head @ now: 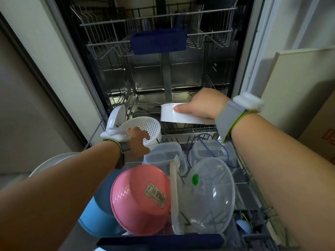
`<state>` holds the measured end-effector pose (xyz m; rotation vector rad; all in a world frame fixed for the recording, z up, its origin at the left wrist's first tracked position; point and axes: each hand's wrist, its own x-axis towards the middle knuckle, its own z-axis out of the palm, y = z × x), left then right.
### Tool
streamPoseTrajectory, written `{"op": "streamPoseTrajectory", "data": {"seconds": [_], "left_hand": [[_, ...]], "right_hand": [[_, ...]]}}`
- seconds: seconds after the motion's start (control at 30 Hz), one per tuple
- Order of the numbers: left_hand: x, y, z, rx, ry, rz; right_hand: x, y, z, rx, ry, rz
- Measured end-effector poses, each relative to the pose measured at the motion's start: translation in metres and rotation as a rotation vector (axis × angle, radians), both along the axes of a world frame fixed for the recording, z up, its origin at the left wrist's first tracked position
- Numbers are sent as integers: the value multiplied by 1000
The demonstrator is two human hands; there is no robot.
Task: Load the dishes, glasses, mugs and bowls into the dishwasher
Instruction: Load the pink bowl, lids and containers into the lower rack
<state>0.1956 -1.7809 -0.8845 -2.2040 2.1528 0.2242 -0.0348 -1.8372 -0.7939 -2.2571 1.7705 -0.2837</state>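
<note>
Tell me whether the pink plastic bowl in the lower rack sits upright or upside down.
Upside down. The pink plastic bowl shows its rounded underside, with a barcode sticker on it, and its opening faces down into the lower rack.

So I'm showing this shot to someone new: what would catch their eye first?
Probably the pink bowl, upside down at the front of the lower rack, barcode sticker showing. Next, the right hand gripping a white round dish over the rack's back, while the left hand holds a white perforated strainer at back left.
</note>
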Motion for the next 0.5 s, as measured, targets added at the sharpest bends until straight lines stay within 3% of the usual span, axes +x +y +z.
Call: {"op": "streamPoseTrajectory", "data": {"seconds": [0.13,0.33,0.5], "left_hand": [[10,3,-2,63,-12,10],[17,4,-2,55,-32,-3],[17,3,-5,79,-28,-16]], "right_hand": [[25,9,-1,-71,-92,153],[32,-17,-47,-253,403,268],[36,-30,-73,-237,484,264]]}}
